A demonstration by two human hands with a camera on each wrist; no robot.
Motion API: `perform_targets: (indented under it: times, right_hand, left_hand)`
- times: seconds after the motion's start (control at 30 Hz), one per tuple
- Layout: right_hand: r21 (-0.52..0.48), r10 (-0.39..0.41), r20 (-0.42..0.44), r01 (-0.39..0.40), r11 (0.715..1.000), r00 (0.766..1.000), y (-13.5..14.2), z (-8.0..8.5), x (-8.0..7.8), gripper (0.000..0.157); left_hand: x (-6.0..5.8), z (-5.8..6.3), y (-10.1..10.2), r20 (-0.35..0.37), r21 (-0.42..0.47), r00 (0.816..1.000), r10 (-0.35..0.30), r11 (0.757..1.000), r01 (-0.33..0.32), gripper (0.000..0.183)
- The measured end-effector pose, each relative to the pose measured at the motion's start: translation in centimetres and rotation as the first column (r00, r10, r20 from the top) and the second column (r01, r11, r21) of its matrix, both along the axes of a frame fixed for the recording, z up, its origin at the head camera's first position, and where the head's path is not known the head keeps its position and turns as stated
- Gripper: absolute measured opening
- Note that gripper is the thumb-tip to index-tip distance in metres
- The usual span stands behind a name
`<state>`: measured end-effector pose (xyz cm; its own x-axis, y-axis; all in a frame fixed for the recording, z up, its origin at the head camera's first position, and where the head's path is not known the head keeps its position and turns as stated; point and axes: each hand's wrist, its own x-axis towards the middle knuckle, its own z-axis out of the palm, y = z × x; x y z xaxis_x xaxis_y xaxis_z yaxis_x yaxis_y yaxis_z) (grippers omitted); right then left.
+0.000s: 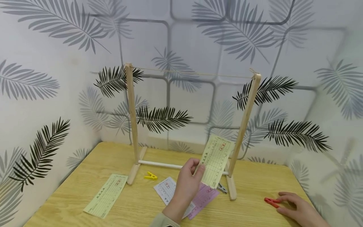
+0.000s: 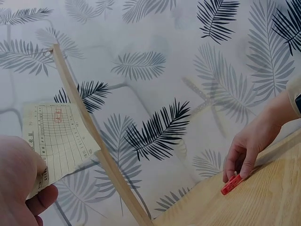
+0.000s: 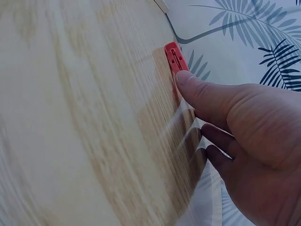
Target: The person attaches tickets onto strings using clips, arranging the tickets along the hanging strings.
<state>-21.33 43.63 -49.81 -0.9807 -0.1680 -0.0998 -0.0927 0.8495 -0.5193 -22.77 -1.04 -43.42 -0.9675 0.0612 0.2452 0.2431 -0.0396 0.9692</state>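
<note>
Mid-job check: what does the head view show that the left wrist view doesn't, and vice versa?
Only the head view: yellow clip, grey clip, white slip, purple slip, loose yellow slip, left post.
Only the left wrist view: right sleeve's cuff.
Both: left hand holding another yellow slip, right hand pinching the red clip, right post.

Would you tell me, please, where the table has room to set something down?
Bare tabletop lies between the stand's right foot and the red clip, and behind the leftmost yellow slip. The white slip, purple slip and grey clip crowd the middle.
</note>
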Motion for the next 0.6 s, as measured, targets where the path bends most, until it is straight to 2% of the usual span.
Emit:
perform_targets:
  times: [0.2,0.33,0.47,0.6]
  right_hand:
    - [-0.031,-0.109,0.038,0.111,0.993,0.993,-0.4,-0.1,-0.2,0.057]
    - [-0.130,-0.160,0.013,0.160,0.979,0.987,-0.6,0.3,-0.2,0.056]
    - [-0.263,-0.218,-0.017,0.206,0.942,0.976,-1.3,2.0,0.1,0.062]
    - [-0.369,-0.251,-0.037,0.221,0.903,0.967,-2.2,4.3,0.2,0.068]
  left_hand:
    - [-0.1,0.4,-0.2,-0.002,0.029,1.000,0.009,1.000,-0.009,0.012]
    - [-0.2,0.6,-0.3,-0.002,0.060,1.000,0.007,0.998,-0.007,0.014]
    - [-0.6,1.0,-0.2,-0.019,0.084,1.000,0.000,0.996,0.002,0.018]
    - [-1.0,1.8,-0.1,-0.045,0.070,0.999,0.006,0.998,-0.003,0.019]
